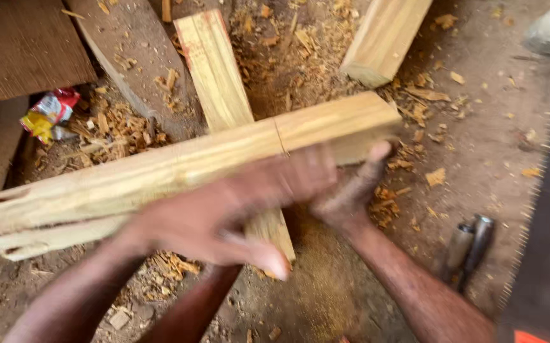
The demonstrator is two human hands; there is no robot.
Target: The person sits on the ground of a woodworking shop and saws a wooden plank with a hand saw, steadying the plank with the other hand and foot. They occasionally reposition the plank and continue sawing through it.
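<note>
On the dirt floor, amid wood shavings: one long pale timber beam, lying crosswise over a second plank with a pencil line across its top. Likely stiff, weighty and rough-sawn; best gripped near the right end and at mid-length. Left hand blurred over the near face, fingers spread, grip cannot be told. Right hand cupped under the beam's right end, thumb up against it. Handsaw blade cut off at right; dark-handled tool indistinct.
</note>
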